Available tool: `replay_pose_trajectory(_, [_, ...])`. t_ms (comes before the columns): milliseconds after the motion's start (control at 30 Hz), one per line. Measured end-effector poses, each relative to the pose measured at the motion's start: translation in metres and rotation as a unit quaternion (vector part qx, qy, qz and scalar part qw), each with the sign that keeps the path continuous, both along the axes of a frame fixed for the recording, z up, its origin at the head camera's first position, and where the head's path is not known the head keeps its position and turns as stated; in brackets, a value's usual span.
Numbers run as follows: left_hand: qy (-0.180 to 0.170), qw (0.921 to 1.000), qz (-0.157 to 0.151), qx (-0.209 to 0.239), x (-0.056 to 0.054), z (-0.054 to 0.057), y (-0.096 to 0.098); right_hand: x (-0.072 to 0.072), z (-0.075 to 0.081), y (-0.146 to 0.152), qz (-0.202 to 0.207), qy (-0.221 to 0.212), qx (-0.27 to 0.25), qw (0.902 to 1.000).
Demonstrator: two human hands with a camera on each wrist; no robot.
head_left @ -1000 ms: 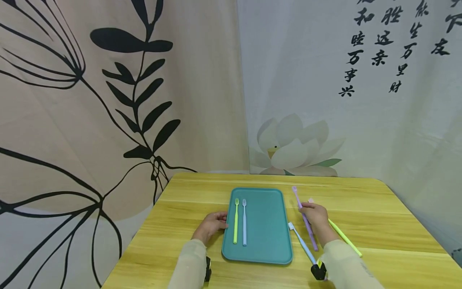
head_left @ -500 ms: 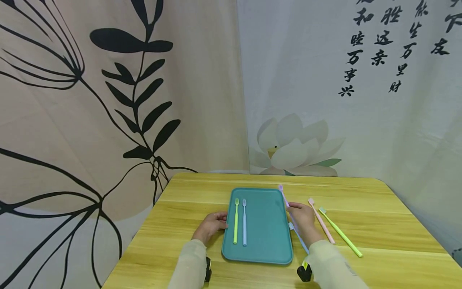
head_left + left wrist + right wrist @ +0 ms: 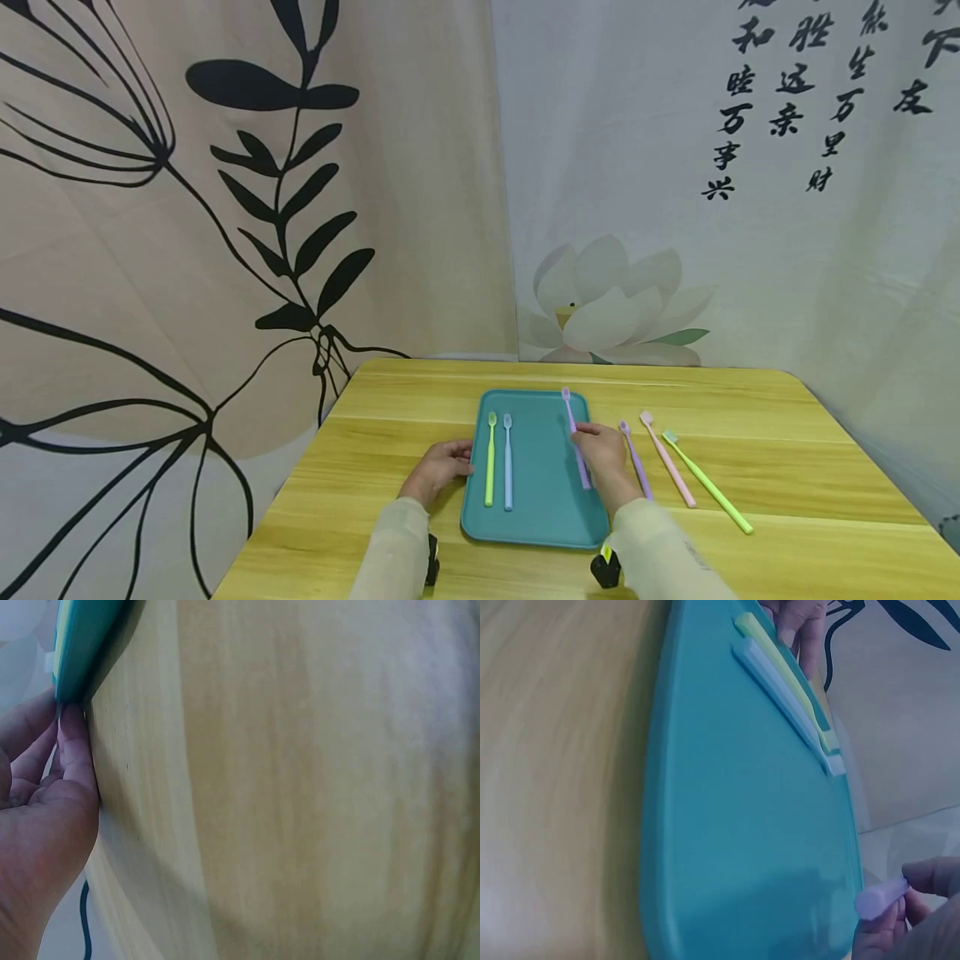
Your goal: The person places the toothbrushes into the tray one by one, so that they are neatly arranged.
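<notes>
While a printed fabric backdrop [image 3: 435,167] hangs in soft folds beyond both hands, a smooth, yellowish table [image 3: 360,467] with long streaks of wood grain spreads beneath them, its far corners rounded off. Between the hands lies a matte teal tray [image 3: 543,508], an upright rectangle with curved corners and a low raised rim. Loose, pale cloth sleeves [image 3: 393,546] run back from each wrist. The left hand [image 3: 438,471] grips the tray's rim at its near side, thumb and fingertips brought together there. The right hand [image 3: 603,450] pinches a slim purple toothbrush [image 3: 581,468] between thumb and fingers over the tray's opposite side, the bristled head pointing away from that hand; whether the handle touches the tray cannot be told. Outward from the right hand, on the wood, rest a glossy lime-green toothbrush [image 3: 708,483], a pink toothbrush [image 3: 670,464] and, nearest the right hand, a second purple toothbrush [image 3: 636,462] partly covered by the arm, all slanting. Just inward of the left hand, a yellow-green toothbrush [image 3: 491,467] and a pale-blue toothbrush [image 3: 508,471] lie side by side in the tray, their slender, round-ended handles nearly parallel.
</notes>
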State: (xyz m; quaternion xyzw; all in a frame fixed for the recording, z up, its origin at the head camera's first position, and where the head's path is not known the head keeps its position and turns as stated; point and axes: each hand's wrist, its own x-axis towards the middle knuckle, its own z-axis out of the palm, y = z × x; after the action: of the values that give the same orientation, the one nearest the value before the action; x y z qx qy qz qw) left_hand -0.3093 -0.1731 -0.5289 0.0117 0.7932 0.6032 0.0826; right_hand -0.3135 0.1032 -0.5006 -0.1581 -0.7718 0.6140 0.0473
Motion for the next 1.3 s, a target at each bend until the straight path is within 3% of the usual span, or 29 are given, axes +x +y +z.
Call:
replay_pose_trajectory(167, [0.001,1.0000,0.000,-0.001,-0.001,-0.002,-0.001,0.003,0.000,-0.011,0.001,-0.011,-0.001,0.9999])
replay_pose_trajectory(533, [-0.010,0.9999,0.003,-0.001,-0.001,-0.001,-0.001,0.007,-0.009,-0.032,0.009,0.019,0.009,0.9997])
replay_pose_trajectory(767, [-0.010,0.9999,0.005,-0.004,-0.001,-0.002,-0.001,0.010,-0.017,-0.047,-0.009,0.034,0.054,0.9979])
replay_pose_trajectory(1033, [-0.002,0.9999,0.005,-0.008,0.001,0.002,-0.001,0.014,-0.021,-0.061,0.016,0.042,0.101,0.9939])
replay_pose_trajectory(1300, [-0.004,1.0000,0.002,-0.009,0.002,0.005,0.000,0.018,-0.022,-0.072,0.025,0.046,0.114,0.9920])
